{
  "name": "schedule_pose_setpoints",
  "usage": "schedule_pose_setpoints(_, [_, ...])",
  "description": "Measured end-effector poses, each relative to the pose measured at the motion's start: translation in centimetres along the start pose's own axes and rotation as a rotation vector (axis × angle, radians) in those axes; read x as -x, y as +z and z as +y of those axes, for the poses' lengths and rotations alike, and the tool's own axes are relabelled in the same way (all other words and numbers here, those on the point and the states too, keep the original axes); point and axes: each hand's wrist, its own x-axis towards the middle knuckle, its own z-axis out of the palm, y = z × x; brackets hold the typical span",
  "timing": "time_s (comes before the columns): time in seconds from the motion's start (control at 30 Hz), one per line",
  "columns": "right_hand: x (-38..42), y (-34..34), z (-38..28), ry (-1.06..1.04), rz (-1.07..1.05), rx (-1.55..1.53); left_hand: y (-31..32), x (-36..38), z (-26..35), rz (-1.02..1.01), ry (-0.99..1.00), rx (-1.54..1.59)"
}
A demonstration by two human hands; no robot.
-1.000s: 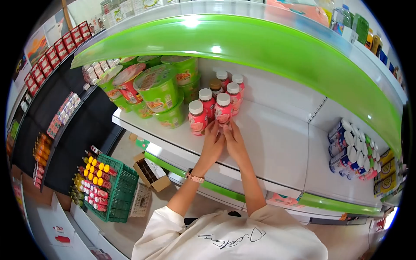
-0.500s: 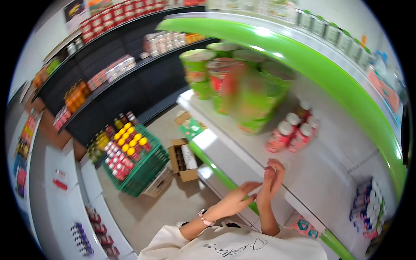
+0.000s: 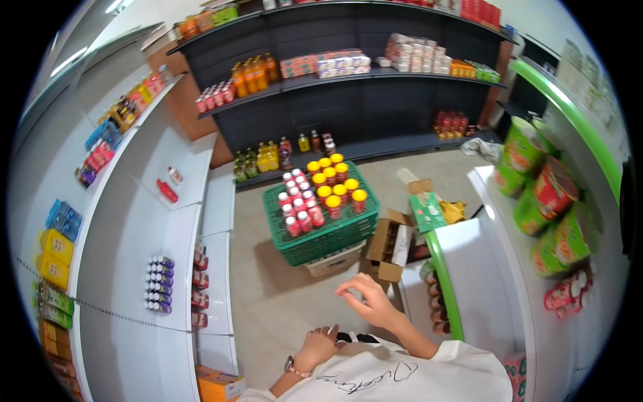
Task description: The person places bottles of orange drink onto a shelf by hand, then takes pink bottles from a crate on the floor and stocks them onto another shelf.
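My right hand [image 3: 370, 299] is raised in front of my body with its fingers loosely curved and apart, and nothing in it. My left hand [image 3: 320, 348], with a watch on the wrist, is low against the white shirt, its fingers spread and holding nothing. Beyond both hands stands a green crate [image 3: 321, 249] turned upside down on a paler crate. On it are red-pink bottles with white caps [image 3: 298, 211] and jars with yellow lids [image 3: 333, 205].
Open cardboard boxes [image 3: 390, 244] lie right of the crate. A white shelf [image 3: 482, 268] with green edging is at right, holding large green tubs [image 3: 522, 149] and pink bottles [image 3: 569, 295]. White shelves [image 3: 120, 268] line the left; a dark shelf [image 3: 362, 151] spans the back.
The view has swung left, from the green-edged shelf to the crate. My hands, close together before, are now apart, with the left one lower against the shirt.
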Motion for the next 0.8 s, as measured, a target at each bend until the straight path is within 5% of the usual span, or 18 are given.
schedule_pose_setpoints(0.13, [-5.3,6.7,0.3,-0.07,-0.093,-0.042,-3.1,0.1,-4.6,0.261,0.023,0.012])
schedule_pose_setpoints(0.23, [-8.3,10.4,0.2,-0.095,-0.147,-0.063,-10.2,0.4,-5.9,-0.087,0.021,0.375])
schedule_pose_setpoints(0.47, [-14.0,17.2,4.7,0.014,-0.412,-0.07,-21.0,3.4,-12.0,-0.358,0.61,0.944])
schedule_pose_setpoints(0.63, [-21.5,22.1,6.5,0.001,-0.47,-0.145,-28.3,2.1,-18.1,-0.107,0.942,0.75])
schedule_pose_setpoints(0.73, [-30.5,20.3,1.8,-0.077,-0.599,-0.298,-29.6,-0.2,-23.3,-0.154,0.877,0.885])
schedule_pose_setpoints(0.8, [-36.1,16.2,-0.9,-0.448,-0.759,-0.305,-31.6,-1.4,-26.0,-0.118,0.881,0.854])
